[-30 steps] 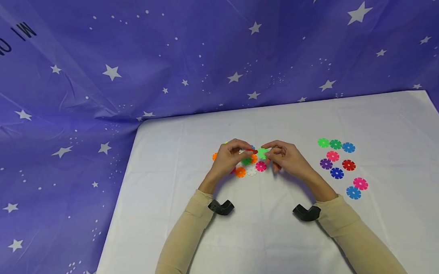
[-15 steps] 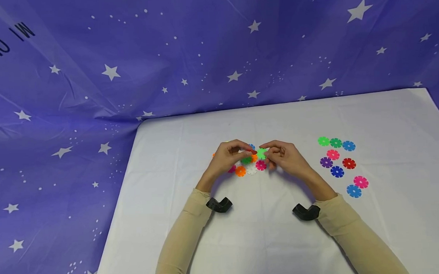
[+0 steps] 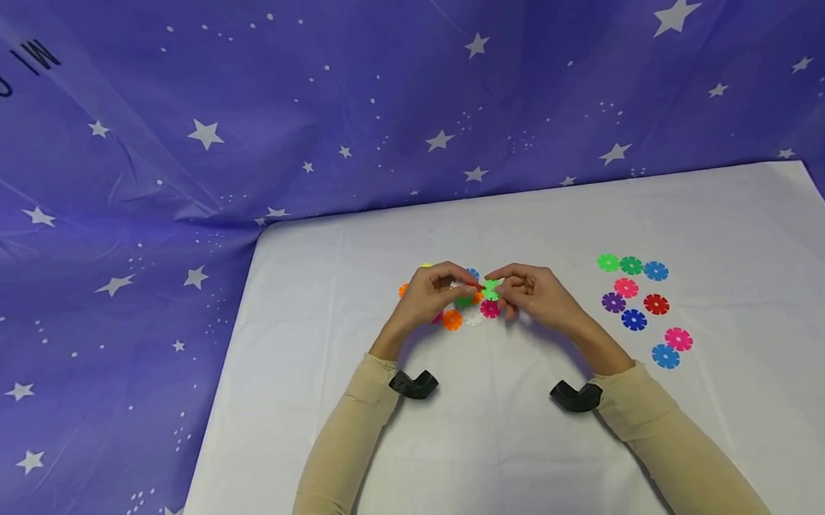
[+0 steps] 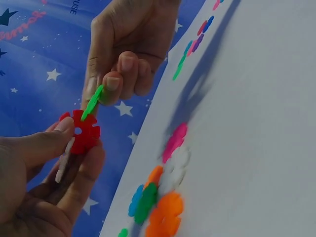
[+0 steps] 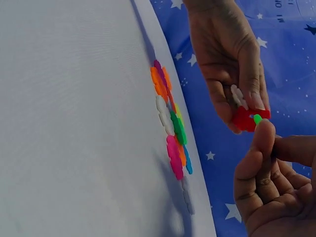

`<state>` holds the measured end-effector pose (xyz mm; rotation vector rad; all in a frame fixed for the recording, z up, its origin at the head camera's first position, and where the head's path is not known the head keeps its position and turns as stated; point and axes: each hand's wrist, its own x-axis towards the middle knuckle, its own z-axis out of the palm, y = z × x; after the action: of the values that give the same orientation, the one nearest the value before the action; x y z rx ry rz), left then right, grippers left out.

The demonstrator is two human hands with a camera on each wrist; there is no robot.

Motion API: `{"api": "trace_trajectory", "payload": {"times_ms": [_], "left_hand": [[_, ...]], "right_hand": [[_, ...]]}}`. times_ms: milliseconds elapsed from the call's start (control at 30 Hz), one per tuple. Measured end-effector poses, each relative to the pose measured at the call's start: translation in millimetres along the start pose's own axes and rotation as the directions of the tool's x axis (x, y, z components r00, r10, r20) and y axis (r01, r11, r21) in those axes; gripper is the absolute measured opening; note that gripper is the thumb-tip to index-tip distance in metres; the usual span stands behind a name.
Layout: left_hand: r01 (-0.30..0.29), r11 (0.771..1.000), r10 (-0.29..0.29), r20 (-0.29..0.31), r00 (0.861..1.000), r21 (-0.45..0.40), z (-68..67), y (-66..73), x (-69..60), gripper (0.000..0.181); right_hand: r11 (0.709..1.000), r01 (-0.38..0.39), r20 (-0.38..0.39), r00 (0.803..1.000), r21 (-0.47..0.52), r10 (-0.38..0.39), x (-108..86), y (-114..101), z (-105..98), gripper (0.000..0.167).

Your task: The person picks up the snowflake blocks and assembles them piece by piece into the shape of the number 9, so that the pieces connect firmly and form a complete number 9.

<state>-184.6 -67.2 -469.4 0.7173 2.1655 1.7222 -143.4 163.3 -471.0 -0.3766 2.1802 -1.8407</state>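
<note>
In the head view my left hand (image 3: 427,296) and right hand (image 3: 540,297) meet above a cluster of flat notched discs. My left thumb and fingers pinch a red snowflake disc (image 4: 88,136). A white disc (image 4: 64,160) stands crosswise to it, apparently joined at its notched edge. My right thumb and fingers pinch a light green snowflake disc (image 4: 92,102), seen nearly edge-on in the left wrist view. The green rim touches the red disc's edge; whether it sits in a slot I cannot tell. Both hands are off the table.
Below the hands lie loose discs, among them an orange disc (image 3: 452,320), a pink disc (image 3: 489,309) and a white disc (image 3: 473,318). Several more, including a red disc (image 3: 656,304), lie to the right on the white tablecloth (image 3: 501,451). A starry purple cloth (image 3: 380,99) hangs behind.
My right hand has shifted slightly left with the light green disc, bringing it closer to the red one. My left hand keeps its pinch on the red disc, which looks slightly turned.
</note>
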Motion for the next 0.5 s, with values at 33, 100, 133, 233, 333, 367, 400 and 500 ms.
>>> {"api": "trace_trajectory", "payload": {"times_ms": [33, 100, 133, 233, 333, 367, 400, 500], "left_hand": [[-0.019, 1.0, 0.019, -0.008, 1.0, 0.001, 1.3, -0.7, 0.2, 0.011], [-0.048, 0.999, 0.048, -0.031, 0.998, 0.007, 4.3, -2.1, 0.3, 0.008], [-0.059, 0.998, 0.06, -0.041, 0.997, 0.007, 5.9, -2.4, 0.3, 0.007], [-0.059, 0.998, 0.059, -0.067, 0.996, 0.001, 10.0, -2.7, -0.1, 0.005], [-0.03, 1.0, 0.03, -0.083, 0.996, 0.003, 12.1, -1.7, -0.5, 0.005], [-0.017, 1.0, 0.018, -0.08, 0.997, 0.004, 12.8, -1.5, -0.4, 0.005], [-0.003, 1.0, 0.004, -0.073, 0.997, 0.011, 13.5, -1.2, -0.3, 0.006], [0.032, 0.999, -0.031, -0.027, 0.999, 0.018, 15.3, -0.4, -0.3, 0.009]], "right_hand": [[1.0, -0.004, -0.008, 1.0, -0.001, 0.004, 0.1, -1, 1, 0.027], [1.0, -0.005, -0.025, 1.0, -0.002, 0.005, 0.6, -1, 3, 0.026], [1.0, -0.003, -0.033, 0.999, -0.002, 0.003, 0.8, -1, 3, 0.026], [1.0, 0.009, -0.059, 0.998, -0.003, -0.009, 1.3, 1, 5, 0.025], [1.0, 0.03, -0.07, 0.997, 0.003, -0.03, 2.6, 4, 6, 0.026], [0.999, 0.035, -0.077, 0.996, 0.004, -0.035, 2.7, 4, 6, 0.027], [0.999, 0.037, -0.082, 0.996, 0.006, -0.036, 2.6, 5, 6, 0.027], [0.999, 0.035, -0.087, 0.996, -0.002, -0.036, 2.7, 5, 6, 0.031]]}}
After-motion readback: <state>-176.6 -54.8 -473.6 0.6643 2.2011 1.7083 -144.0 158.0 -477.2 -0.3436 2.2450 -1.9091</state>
